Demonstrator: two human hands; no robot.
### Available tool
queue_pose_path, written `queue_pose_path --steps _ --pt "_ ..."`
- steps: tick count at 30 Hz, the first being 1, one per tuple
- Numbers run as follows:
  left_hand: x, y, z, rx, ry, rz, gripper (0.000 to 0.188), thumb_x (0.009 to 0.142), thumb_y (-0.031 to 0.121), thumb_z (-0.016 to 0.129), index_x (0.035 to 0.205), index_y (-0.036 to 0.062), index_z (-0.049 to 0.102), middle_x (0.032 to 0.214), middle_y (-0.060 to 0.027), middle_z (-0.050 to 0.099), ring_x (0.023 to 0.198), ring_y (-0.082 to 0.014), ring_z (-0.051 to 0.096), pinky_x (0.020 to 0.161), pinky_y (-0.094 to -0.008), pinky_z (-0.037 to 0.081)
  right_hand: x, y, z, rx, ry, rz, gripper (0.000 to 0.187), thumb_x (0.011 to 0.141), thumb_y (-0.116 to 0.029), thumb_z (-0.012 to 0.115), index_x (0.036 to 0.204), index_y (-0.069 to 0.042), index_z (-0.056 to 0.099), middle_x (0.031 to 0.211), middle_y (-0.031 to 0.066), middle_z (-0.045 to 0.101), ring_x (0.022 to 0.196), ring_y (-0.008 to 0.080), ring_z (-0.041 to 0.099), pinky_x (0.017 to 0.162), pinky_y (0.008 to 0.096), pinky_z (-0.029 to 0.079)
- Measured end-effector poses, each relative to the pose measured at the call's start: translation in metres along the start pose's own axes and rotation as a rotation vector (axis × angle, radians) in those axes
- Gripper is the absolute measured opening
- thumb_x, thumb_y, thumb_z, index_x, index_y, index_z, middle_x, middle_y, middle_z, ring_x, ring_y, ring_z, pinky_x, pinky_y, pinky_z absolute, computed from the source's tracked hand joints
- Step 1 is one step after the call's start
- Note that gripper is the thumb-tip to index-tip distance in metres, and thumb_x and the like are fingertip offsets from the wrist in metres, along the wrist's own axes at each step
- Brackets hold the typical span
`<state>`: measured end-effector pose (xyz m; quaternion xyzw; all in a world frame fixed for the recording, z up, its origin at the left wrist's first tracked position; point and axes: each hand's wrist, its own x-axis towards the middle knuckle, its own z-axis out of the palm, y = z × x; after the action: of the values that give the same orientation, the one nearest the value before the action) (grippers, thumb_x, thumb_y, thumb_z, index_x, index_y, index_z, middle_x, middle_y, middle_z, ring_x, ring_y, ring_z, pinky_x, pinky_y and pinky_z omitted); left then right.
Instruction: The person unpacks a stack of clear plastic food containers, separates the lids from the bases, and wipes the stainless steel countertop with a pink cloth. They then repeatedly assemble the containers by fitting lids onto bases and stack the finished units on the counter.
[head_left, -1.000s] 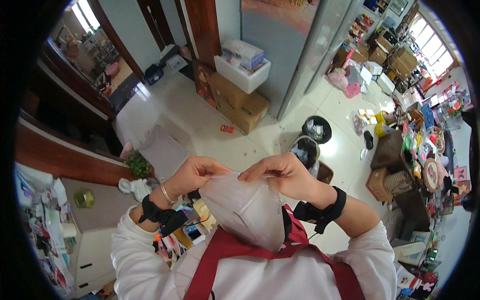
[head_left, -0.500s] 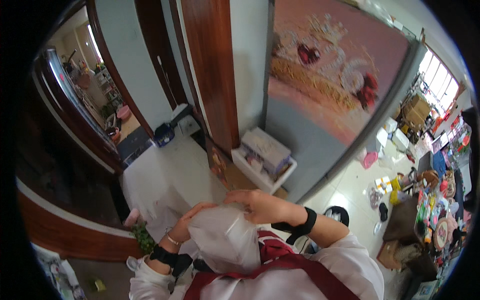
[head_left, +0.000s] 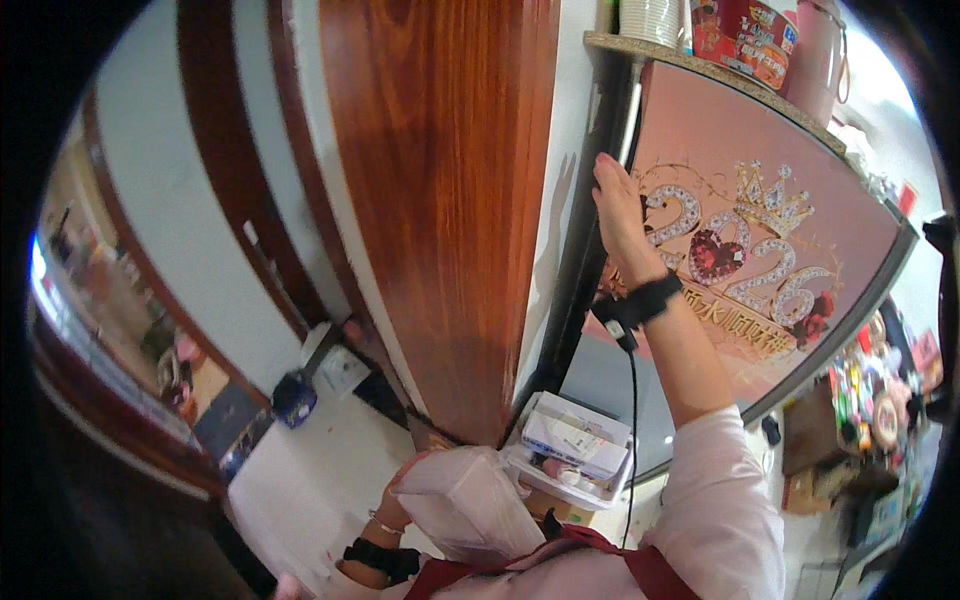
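Observation:
My left hand (head_left: 402, 492) holds a translucent white plastic box (head_left: 470, 505) against my front. Its fingers are mostly hidden behind the box, and a bracelet and a black strap show on the wrist. My right arm reaches up and forward. My right hand (head_left: 622, 215) is at the left edge of a tall refrigerator door (head_left: 760, 150), covered in pink with a jewelled crown and heart design. Its fingers are stretched upward, with nothing visible in them. A black cable (head_left: 634, 430) hangs from the black strap on that wrist.
Left of the door stands a brown wooden door frame (head_left: 430, 200). Below it, a white bin (head_left: 590, 490) holds a white carton (head_left: 575, 435). On top of the refrigerator stand a red tub (head_left: 745, 40), stacked paper cups (head_left: 650, 22) and a pink bottle (head_left: 818, 60). Clutter crowds a table at right.
My right hand has left the plastic box and risen to the refrigerator's left edge. The box stays in my left hand. The view has moved closer to the wooden frame.

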<state>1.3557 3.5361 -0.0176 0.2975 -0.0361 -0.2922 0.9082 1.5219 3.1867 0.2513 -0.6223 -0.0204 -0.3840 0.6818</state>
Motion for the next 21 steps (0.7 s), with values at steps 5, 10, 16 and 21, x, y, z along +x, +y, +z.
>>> queue_pose_path --steps 5,10,16,21 --pt "0.047 0.081 -0.001 0.667 -0.256 0.050 0.044 0.087 0.028 0.041 0.123 0.0021 0.037 0.122 -0.0139 0.044 0.112 -0.0255 0.043 0.097 -0.0394 0.032 0.104 0.032 0.023 -0.362 0.226 -0.296 0.061 0.087 -0.040 0.035 0.123 0.009 0.033 0.121 0.0275 0.041 0.115 0.0354 0.038 0.097 0.0317 0.027" --pt "0.058 0.121 0.009 0.786 -0.174 -0.006 0.044 0.087 0.028 0.040 0.122 0.0010 0.038 0.121 -0.0143 0.044 0.110 -0.0252 0.044 0.096 -0.0385 0.033 0.142 0.033 0.023 -0.360 0.112 -0.308 0.060 0.088 -0.044 0.030 0.126 0.003 0.031 0.128 0.0218 0.035 0.120 0.0307 0.032 0.100 0.0314 0.023" --pt "0.100 0.086 0.041 0.900 -0.267 -0.121 0.045 0.087 0.029 0.040 0.121 -0.0004 0.039 0.120 -0.0147 0.045 0.109 -0.0248 0.045 0.094 -0.0375 0.035 -0.016 0.040 -0.002 -0.568 0.048 -0.542 0.019 0.087 -0.016 0.041 0.083 -0.001 0.053 0.089 0.0130 0.054 0.081 0.0258 0.051 0.069 0.0378 0.040" --pt "0.109 -0.014 0.113 0.998 -0.569 -0.249 0.045 0.086 0.029 0.039 0.120 -0.0015 0.039 0.119 -0.0151 0.046 0.108 -0.0245 0.046 0.093 -0.0367 0.036 -0.262 -0.003 -0.089 -0.348 -0.513 0.070 0.047 0.080 -0.041 0.053 0.098 0.002 0.054 0.095 0.0184 0.057 0.090 0.0260 0.054 0.081 0.0332 0.041"
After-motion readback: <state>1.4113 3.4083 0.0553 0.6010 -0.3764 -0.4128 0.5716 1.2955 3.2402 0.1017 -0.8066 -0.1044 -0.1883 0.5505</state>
